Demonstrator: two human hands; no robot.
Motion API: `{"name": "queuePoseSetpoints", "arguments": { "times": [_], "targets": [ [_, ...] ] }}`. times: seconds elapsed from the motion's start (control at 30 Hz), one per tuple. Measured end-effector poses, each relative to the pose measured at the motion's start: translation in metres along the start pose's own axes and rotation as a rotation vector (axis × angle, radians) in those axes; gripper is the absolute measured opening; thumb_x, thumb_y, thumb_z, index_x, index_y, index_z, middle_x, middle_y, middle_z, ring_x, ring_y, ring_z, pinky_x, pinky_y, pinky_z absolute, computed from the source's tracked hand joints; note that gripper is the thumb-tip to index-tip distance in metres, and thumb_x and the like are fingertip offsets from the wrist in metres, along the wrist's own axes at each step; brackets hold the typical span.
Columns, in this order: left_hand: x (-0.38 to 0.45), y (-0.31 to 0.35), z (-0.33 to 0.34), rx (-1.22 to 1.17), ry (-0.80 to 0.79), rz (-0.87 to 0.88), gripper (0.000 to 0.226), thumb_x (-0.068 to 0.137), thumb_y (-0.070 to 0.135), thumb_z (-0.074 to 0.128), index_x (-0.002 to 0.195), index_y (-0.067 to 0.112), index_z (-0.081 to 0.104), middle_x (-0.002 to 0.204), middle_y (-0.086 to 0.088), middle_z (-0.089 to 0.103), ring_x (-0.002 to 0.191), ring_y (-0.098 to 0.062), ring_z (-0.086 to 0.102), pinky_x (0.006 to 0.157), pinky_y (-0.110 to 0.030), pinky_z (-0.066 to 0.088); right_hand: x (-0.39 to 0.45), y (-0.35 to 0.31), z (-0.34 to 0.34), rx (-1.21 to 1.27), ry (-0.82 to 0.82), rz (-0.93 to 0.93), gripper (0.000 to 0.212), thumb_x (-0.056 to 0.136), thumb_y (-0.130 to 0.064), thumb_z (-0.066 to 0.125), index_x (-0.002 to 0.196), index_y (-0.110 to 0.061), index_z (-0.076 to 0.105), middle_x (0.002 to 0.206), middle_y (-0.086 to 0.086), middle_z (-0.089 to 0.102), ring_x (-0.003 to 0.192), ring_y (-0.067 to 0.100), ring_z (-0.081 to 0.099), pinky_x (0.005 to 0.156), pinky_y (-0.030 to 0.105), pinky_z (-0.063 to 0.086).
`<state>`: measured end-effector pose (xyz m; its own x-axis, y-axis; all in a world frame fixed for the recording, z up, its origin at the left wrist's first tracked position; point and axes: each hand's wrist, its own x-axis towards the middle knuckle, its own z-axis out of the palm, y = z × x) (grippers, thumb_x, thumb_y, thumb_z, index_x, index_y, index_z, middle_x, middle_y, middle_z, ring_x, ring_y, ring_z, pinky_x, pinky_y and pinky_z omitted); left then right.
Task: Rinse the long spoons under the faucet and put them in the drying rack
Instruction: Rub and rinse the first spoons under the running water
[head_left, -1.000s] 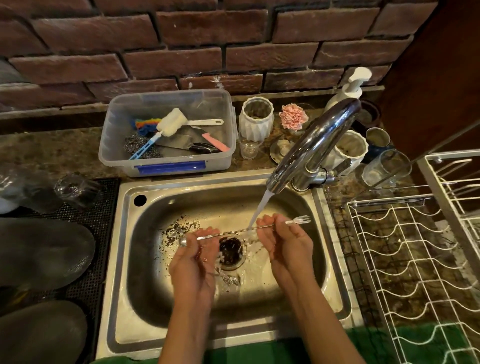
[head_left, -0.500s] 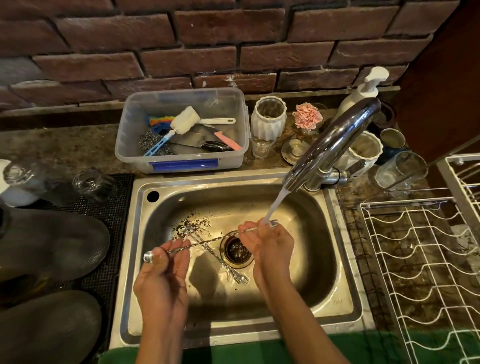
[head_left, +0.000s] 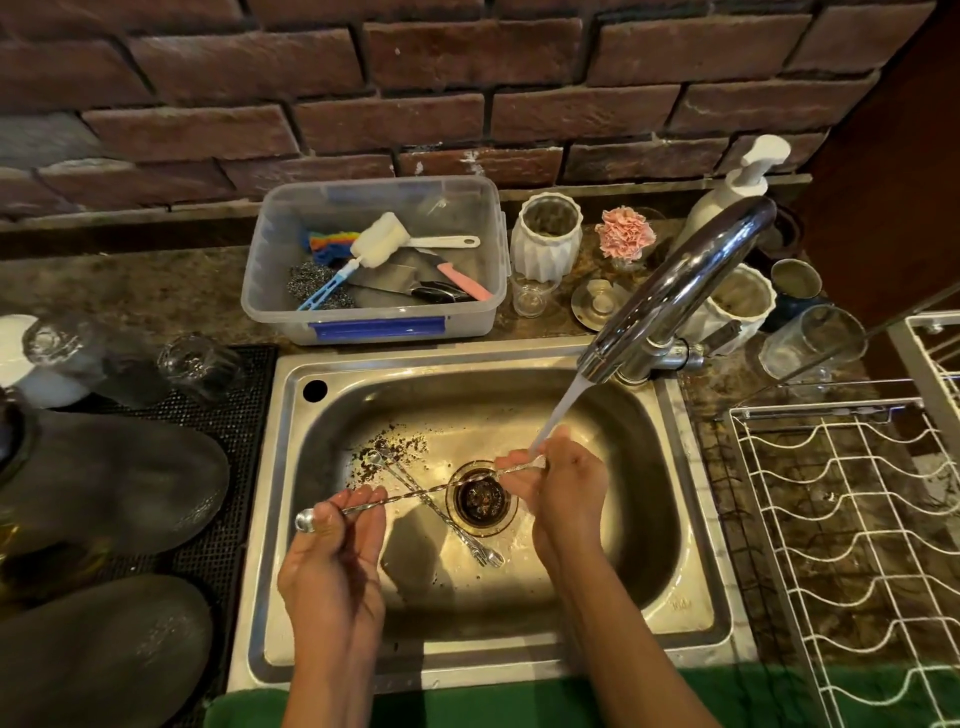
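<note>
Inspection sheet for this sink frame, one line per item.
Surface: steel sink, dark specks near the drain; water runs from the faucet.
Job's things: held spoon spans both hands under the stream; more spoons lie in the basin; rack holds no spoons.
Clutter: tub of brushes, vases, glasses, soap pump.
Grippers: left hand pinches the bowl end; right hand grips the other end.
Cables: nothing seen.
Surroundings: brick wall, stone counter, black mat.
</note>
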<state>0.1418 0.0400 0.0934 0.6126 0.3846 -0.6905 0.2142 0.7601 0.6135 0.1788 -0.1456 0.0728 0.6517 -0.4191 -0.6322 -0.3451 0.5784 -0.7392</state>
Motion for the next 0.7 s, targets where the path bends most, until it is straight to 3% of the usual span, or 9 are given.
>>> {"name": "queuePoseSetpoints", "arguments": {
  "times": [0.1,0.23,0.33,0.4,0.43,0.53,0.6,0.7],
  "targets": [
    [-0.003,-0.023,0.011,0.197,-0.072,0.007,0.017,0.095,0.013,0.058,0.101,0.003,0.069,0.098,-0.015,0.076,0.076,-0.016,0.075,0.060,-0.022,0.060,0.015,0.001,-0.014,-0.085,0.065,0.056,0.038,0.107,-0.026,0.043,0.089,0.003,0.061,0.074,0.026,0.074,0.062,0.030,0.075,0.052,0.031,0.060],
    [-0.009,-0.075,0.041,0.581,-0.296,0.111,0.018,0.098,0.014,0.060,0.090,0.015,0.075,0.091,-0.005,0.079,0.086,-0.016,0.076,0.076,-0.027,0.060,0.033,0.018,-0.043,-0.418,0.137,0.156,0.034,0.105,-0.026,0.048,0.090,-0.001,0.065,0.082,0.019,0.074,0.071,0.029,0.073,0.057,0.036,0.060],
    [-0.006,-0.105,0.062,0.907,-0.473,0.230,0.025,0.098,0.016,0.060,0.078,0.018,0.075,0.082,-0.007,0.076,0.082,-0.022,0.072,0.074,-0.034,0.060,0.041,0.032,-0.063,-0.668,0.103,0.254,0.032,0.105,-0.024,0.046,0.097,-0.002,0.066,0.093,0.020,0.071,0.084,0.033,0.068,0.079,0.044,0.060],
    [0.001,-0.117,0.068,1.117,-0.555,0.289,0.027,0.098,0.017,0.059,0.073,0.015,0.070,0.072,-0.005,0.071,0.071,-0.023,0.066,0.068,-0.038,0.055,0.042,0.034,-0.072,-0.938,-0.013,0.181,0.026,0.103,-0.017,0.048,0.090,-0.007,0.067,0.088,0.014,0.069,0.084,0.029,0.064,0.078,0.040,0.054],
    [0.005,-0.120,0.069,1.197,-0.575,0.326,0.027,0.098,0.017,0.059,0.072,0.016,0.068,0.067,-0.001,0.068,0.065,-0.016,0.063,0.064,-0.032,0.053,0.041,0.035,-0.075,-1.008,-0.066,0.105,0.025,0.101,-0.013,0.050,0.085,-0.011,0.068,0.084,0.010,0.069,0.081,0.026,0.064,0.077,0.039,0.053],
    [0.012,-0.121,0.067,1.341,-0.590,0.425,0.020,0.098,0.018,0.060,0.082,0.014,0.071,0.063,0.009,0.060,0.059,-0.003,0.056,0.058,-0.015,0.040,0.033,0.033,-0.075,-0.972,-0.248,-0.103,0.031,0.096,-0.005,0.057,0.077,-0.026,0.070,0.070,-0.006,0.071,0.066,0.009,0.066,0.066,0.027,0.054],
    [0.017,-0.119,0.065,1.386,-0.595,0.451,0.016,0.098,0.017,0.061,0.088,0.012,0.072,0.069,0.011,0.060,0.064,-0.003,0.058,0.060,-0.014,0.040,0.027,0.036,-0.072,-0.994,-0.332,-0.168,0.030,0.095,-0.007,0.059,0.076,-0.028,0.069,0.064,-0.005,0.069,0.057,0.010,0.064,0.055,0.019,0.051],
    [0.022,-0.118,0.063,1.426,-0.572,0.467,0.014,0.097,0.013,0.061,0.092,0.010,0.074,0.077,0.004,0.065,0.070,-0.012,0.061,0.063,-0.019,0.044,0.025,0.043,-0.068,-1.038,-0.300,-0.260,0.031,0.094,-0.005,0.058,0.074,-0.025,0.068,0.066,-0.005,0.066,0.064,0.015,0.061,0.059,0.021,0.050]
  ]
}}
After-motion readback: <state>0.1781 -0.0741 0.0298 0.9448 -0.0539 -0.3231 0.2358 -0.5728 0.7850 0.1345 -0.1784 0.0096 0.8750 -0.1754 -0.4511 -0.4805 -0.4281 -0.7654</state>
